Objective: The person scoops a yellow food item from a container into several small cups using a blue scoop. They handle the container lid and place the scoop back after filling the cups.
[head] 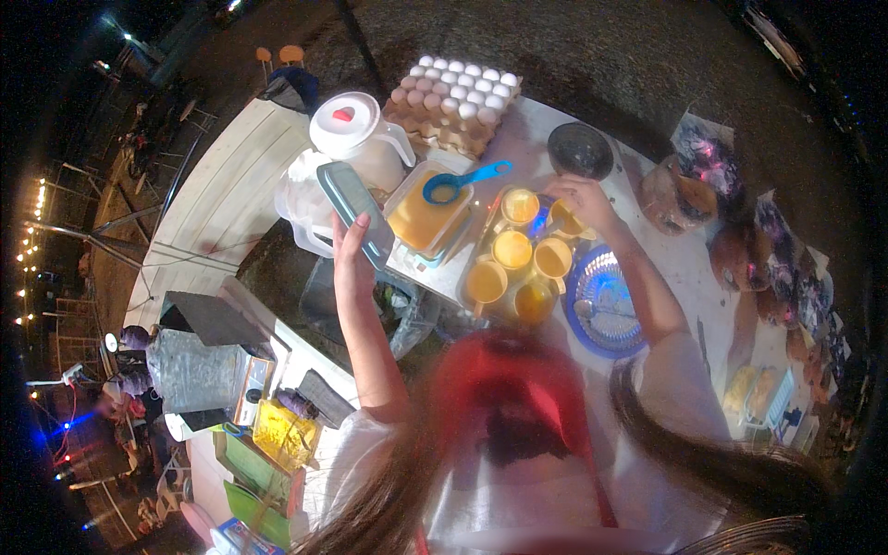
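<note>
My left hand (352, 246) holds up a flat rectangular plastic lid (357, 211) with a teal rim, thumb across its face. Behind it stands a clear plastic container (416, 232) of yellow-orange liquid, with a blue measuring scoop (444, 189) at its top. My right hand (579, 198) is bent over the far rim of a yellow cup (572, 220); its fingertips are partly hidden, and whether they grip the cup or something in it is unclear. Several more yellow cups (512, 250) with yellow contents stand close together on a tray (479, 253).
Left of the container is a white-lidded pitcher (347, 125); behind it, a carton of eggs (461, 87). A dark bowl (580, 151) sits beyond my right hand, and a blue-rimmed plate (603, 305) lies under my forearm. Clay pots (676, 194) and glowing coals (707, 149) are farther right.
</note>
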`<state>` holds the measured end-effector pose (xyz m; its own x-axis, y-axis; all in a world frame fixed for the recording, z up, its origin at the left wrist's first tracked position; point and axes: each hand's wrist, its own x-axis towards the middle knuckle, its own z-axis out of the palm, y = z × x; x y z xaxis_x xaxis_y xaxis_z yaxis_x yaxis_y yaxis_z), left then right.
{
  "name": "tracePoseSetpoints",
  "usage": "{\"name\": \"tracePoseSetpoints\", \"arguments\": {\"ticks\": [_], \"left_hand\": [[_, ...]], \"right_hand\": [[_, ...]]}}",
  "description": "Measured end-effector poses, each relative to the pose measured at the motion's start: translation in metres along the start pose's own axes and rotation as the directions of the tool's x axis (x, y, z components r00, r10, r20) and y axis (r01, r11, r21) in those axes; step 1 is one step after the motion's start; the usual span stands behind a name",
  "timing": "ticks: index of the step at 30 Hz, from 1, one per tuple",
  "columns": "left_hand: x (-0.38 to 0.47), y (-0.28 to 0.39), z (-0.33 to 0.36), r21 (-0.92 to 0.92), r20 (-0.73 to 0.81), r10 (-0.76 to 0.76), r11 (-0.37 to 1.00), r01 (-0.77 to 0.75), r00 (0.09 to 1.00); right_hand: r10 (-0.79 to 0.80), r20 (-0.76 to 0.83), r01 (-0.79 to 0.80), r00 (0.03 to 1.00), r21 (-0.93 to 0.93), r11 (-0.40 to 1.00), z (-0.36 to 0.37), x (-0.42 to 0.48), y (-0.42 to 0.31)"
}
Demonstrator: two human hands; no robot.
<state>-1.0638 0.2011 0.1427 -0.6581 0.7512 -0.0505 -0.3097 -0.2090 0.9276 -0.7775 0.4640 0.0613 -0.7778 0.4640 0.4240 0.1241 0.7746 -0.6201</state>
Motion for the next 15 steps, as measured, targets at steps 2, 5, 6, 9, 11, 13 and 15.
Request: {"name": "tracePoseSetpoints", "arguments": {"ticks": [2, 5, 6, 9, 11, 13, 15], "left_hand": [[0.000, 0.001, -0.001, 0.009, 0.006, -0.005, 1.000, 0.005, 1.000], [-0.001, 0.003, -0.002, 0.025, 0.002, -0.010, 1.000, 0.010, 1.000], [-0.002, 0.003, -0.002, 0.018, -0.004, 0.001, 1.000, -0.001, 1.000], [-0.003, 0.003, -0.002, -0.007, -0.013, 0.009, 1.000, -0.009, 1.000], [-0.003, 0.002, -0.002, -0.015, -0.015, 0.011, 1.000, -0.011, 1.000], [-0.002, 0.001, -0.003, -0.011, -0.015, 0.020, 1.000, -0.020, 1.000], [0.000, 0.000, -0.005, -0.005, -0.016, 0.019, 1.000, -0.019, 1.000]], "right_hand": [[-0.038, 0.222, 0.049, 0.974, -0.043, 0.998, -0.005, 0.005, 0.000], [-0.015, 0.336, 0.016, 0.942, -0.001, 1.000, -0.003, 0.009, 0.005], [-0.008, 0.309, 0.009, 0.951, -0.003, 1.000, 0.000, 0.008, 0.008], [0.110, 0.216, -0.117, 0.970, 0.022, 0.993, 0.011, 0.005, 0.019], [0.266, 0.114, -0.278, 0.957, 0.117, 0.953, 0.021, 0.001, 0.025], [0.398, 0.091, -0.406, 0.913, 0.117, 0.906, 0.030, 0.000, 0.033], [0.510, 0.057, -0.511, 0.858, 0.181, 0.840, 0.031, -0.005, 0.041]]}}
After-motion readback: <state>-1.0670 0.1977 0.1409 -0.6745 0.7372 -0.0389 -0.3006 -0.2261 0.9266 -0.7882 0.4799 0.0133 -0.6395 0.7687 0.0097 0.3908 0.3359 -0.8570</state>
